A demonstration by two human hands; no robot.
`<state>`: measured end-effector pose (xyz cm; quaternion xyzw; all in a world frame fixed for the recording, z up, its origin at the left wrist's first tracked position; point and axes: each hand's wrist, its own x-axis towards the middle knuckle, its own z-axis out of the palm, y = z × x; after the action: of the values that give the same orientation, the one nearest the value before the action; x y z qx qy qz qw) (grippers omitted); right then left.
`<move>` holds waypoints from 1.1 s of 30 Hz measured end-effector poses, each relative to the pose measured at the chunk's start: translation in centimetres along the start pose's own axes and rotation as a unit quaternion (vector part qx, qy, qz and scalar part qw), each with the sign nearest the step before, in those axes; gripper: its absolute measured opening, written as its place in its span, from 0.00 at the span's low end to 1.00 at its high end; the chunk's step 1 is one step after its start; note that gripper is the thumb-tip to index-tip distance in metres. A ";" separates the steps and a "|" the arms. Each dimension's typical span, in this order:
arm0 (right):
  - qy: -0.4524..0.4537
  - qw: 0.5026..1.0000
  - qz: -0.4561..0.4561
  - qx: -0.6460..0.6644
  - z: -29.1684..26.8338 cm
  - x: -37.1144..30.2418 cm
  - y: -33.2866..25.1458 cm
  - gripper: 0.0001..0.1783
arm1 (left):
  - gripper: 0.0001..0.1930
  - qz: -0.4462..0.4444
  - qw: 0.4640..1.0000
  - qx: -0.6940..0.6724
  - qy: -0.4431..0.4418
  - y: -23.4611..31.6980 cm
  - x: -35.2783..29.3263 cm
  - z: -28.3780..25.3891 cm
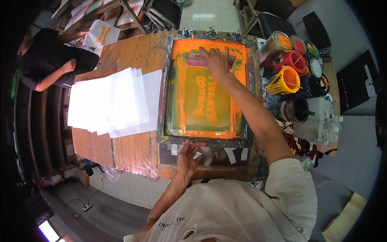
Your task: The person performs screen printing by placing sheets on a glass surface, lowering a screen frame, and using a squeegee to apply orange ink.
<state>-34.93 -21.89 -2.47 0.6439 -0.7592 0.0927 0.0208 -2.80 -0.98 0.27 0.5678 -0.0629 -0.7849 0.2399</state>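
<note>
A screen printing frame (162,101) lies on the table before me, its mesh (189,97) smeared with orange ink and showing a lettered design. At its far end my right hand (217,63) is closed over a squeegee (195,60) with a purplish handle, fingers curled across its top. The squeegee lies crosswise on the mesh. My left hand (187,157) grips the near edge of the frame with its fingertips, thumb apart. What lies under the mesh is hidden.
White paper sheets (109,101) overlap left of the frame. Metal hinge clamps (211,31) line its far edge. Ink cans (288,78) and clear plastic jugs (322,121) crowd the right. Another person (56,56) at the far left holds a printed sheet (100,34).
</note>
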 end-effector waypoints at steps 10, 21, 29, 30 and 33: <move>0.031 0.999 0.014 -0.019 0.1 0.0 1.4 0.45 | 0.12 0.014 0.999 -0.003 -0.045 -0.7 1.3 -2.1; 0.047 0.995 -0.069 0.051 -11.2 -23.0 -11.7 0.44 | 0.09 0.091 0.987 0.032 -0.130 2.0 -1.2 -0.6; 0.197 0.977 -0.076 0.022 -20.5 -19.4 -12.4 0.36 | 0.07 0.228 0.920 -0.036 -0.318 7.6 -5.0 2.8; 0.202 0.976 -0.077 0.031 -21.6 -18.1 -11.9 0.34 | 0.08 0.249 0.896 -0.065 -0.361 8.5 -4.6 3.4; 0.243 0.963 -0.101 0.052 -24.6 -13.7 -10.0 0.29 | 0.11 0.290 0.884 -0.012 -0.365 11.9 -0.8 5.1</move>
<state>-24.89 -5.94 20.74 0.6755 -0.6566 0.2827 0.1805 -3.70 -11.95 7.18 0.1940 -0.2984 -0.8327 0.4242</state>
